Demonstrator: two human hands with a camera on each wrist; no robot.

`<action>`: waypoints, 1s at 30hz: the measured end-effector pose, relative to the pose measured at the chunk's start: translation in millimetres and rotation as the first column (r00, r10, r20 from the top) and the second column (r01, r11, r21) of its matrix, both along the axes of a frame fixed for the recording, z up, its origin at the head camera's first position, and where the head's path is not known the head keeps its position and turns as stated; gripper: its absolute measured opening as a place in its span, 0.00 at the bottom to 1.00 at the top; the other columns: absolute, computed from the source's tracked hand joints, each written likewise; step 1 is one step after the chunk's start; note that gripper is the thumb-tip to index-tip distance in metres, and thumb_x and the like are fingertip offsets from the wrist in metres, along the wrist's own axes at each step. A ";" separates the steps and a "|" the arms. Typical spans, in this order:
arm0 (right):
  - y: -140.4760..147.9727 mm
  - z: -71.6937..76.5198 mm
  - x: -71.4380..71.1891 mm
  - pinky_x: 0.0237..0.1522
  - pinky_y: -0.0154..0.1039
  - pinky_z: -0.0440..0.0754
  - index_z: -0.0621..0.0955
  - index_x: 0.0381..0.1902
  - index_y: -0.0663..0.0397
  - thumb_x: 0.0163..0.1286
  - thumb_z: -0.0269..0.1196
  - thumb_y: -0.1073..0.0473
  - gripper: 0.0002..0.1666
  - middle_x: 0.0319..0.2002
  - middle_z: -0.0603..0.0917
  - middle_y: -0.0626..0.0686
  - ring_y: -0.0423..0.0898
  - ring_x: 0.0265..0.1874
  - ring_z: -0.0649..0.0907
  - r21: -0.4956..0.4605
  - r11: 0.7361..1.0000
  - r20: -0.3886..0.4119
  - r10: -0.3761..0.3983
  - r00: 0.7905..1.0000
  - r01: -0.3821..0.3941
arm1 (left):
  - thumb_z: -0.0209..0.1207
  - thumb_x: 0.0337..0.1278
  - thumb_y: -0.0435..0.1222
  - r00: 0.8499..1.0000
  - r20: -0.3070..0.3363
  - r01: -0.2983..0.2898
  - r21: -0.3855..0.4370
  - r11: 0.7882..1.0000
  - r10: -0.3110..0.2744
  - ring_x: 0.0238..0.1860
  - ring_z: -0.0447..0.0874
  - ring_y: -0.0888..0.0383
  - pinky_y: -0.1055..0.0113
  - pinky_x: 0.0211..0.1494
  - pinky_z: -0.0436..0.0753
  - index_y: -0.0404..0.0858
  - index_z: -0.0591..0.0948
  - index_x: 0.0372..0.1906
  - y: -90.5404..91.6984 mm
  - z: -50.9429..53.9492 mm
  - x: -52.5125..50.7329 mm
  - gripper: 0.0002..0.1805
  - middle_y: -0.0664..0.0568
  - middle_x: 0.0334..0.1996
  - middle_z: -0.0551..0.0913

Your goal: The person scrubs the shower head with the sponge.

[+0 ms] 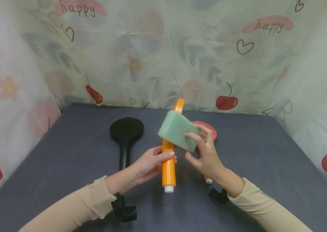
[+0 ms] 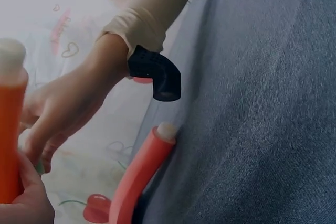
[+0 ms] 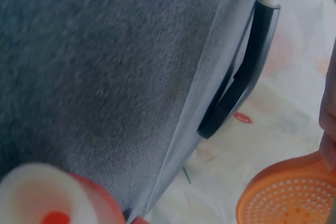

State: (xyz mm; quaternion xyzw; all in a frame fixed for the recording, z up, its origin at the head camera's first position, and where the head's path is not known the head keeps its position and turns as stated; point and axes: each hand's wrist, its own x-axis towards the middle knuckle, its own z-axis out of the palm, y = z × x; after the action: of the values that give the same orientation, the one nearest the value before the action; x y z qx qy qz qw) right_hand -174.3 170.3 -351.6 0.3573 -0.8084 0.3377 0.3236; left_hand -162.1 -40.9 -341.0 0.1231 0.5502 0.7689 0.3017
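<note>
My left hand grips the handle of an orange handheld shower head, which is held above the table with its white-tipped end toward me. In the right wrist view, the shower head's perforated spray face shows. Between the fingers and thumb of my right hand is a pale green sponge. The sponge lies across the upper handle in the head view and hides part of the shower head; whether they touch cannot be told. In the left wrist view the orange handle stands near the left edge.
A black shower head lies left of my hands on the dark grey table. To the right lies a red shower head, partly behind my right hand. Printed curtains enclose the table's back and sides. Each wrist wears a black mount.
</note>
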 end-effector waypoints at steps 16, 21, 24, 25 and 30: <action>3.4 -2.9 -0.9 0.36 0.43 0.79 0.73 0.54 0.56 0.47 0.65 0.72 0.32 0.61 0.58 0.69 0.58 0.44 0.76 0.052 0.999 -0.035 0.018 0.999 -0.016 | 0.58 0.59 0.44 0.993 -0.044 0.102 -0.138 0.985 -0.109 0.44 0.74 0.58 0.64 0.57 0.75 0.27 0.62 0.64 -4.0 -6.7 -6.4 0.34 0.49 0.45 0.74; 3.8 -1.6 -1.2 0.39 0.40 0.79 0.73 0.55 0.56 0.61 0.62 0.61 0.24 0.61 0.58 0.68 0.55 0.44 0.76 0.067 0.996 0.000 0.057 0.998 -0.056 | 0.63 0.54 0.45 0.989 -0.097 0.101 -0.127 0.987 -0.114 0.47 0.77 0.60 0.61 0.60 0.77 0.32 0.61 0.67 -5.8 -8.8 -6.2 0.40 0.37 0.58 0.71; 3.7 -0.2 -0.4 0.41 0.37 0.78 0.73 0.56 0.53 0.66 0.57 0.51 0.23 0.61 0.59 0.66 0.53 0.43 0.75 0.080 0.995 0.027 0.061 0.998 -0.063 | 0.63 0.55 0.43 0.986 -0.108 0.112 -0.123 0.986 -0.125 0.48 0.77 0.59 0.60 0.60 0.77 0.35 0.58 0.68 -4.9 -9.4 -5.5 0.40 0.36 0.59 0.70; 3.9 0.0 -0.3 0.41 0.37 0.77 0.73 0.56 0.52 0.67 0.55 0.49 0.23 0.61 0.59 0.66 0.52 0.42 0.75 0.086 0.994 0.033 0.065 0.997 -0.067 | 0.62 0.56 0.41 0.986 -0.106 0.116 -0.122 0.986 -0.129 0.48 0.77 0.59 0.60 0.60 0.77 0.36 0.58 0.68 -4.5 -9.7 -5.1 0.39 0.36 0.59 0.70; 4.2 1.4 -1.0 0.40 0.40 0.77 0.74 0.58 0.50 0.67 0.54 0.49 0.23 0.60 0.59 0.66 0.53 0.41 0.75 0.121 0.989 0.008 0.082 0.997 -0.083 | 0.56 0.57 0.33 0.984 -0.113 0.125 -0.129 0.984 -0.139 0.49 0.77 0.59 0.60 0.58 0.78 0.37 0.55 0.69 -3.1 -12.2 -3.9 0.36 0.33 0.60 0.69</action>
State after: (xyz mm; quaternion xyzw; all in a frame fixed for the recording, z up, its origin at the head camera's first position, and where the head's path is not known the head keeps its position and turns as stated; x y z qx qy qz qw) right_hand -175.3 174.6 -350.3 0.4089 -0.8124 0.3017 0.2858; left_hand -166.0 -44.0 -353.1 0.1876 0.6038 0.7033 0.3248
